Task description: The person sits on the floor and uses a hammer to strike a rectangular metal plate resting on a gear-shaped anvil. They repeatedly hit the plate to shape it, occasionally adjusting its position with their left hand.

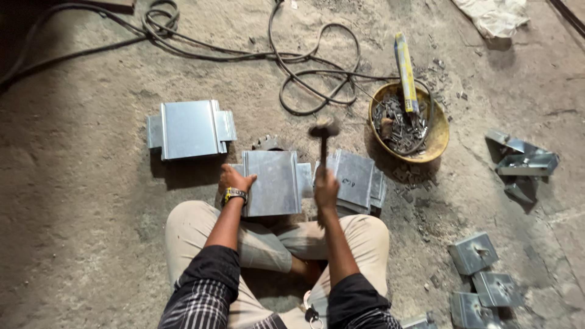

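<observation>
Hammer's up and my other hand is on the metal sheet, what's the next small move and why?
Probably bring the hammer straight down onto the right edge of the metal sheet. The right hand holds it raised just above that edge, while the left hand presses on the sheet's left side, well away from the hammer head.

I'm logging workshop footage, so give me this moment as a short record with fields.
Setting: person seated cross-legged on a concrete floor
Left hand: pressed on a folded sheet-metal piece
Right hand: grips a hammer, head raised above the metal
Nearby metal: a like piece ahead left, a stack at right
Other: yellow bowl of small metal parts, black cables, small brackets
</observation>
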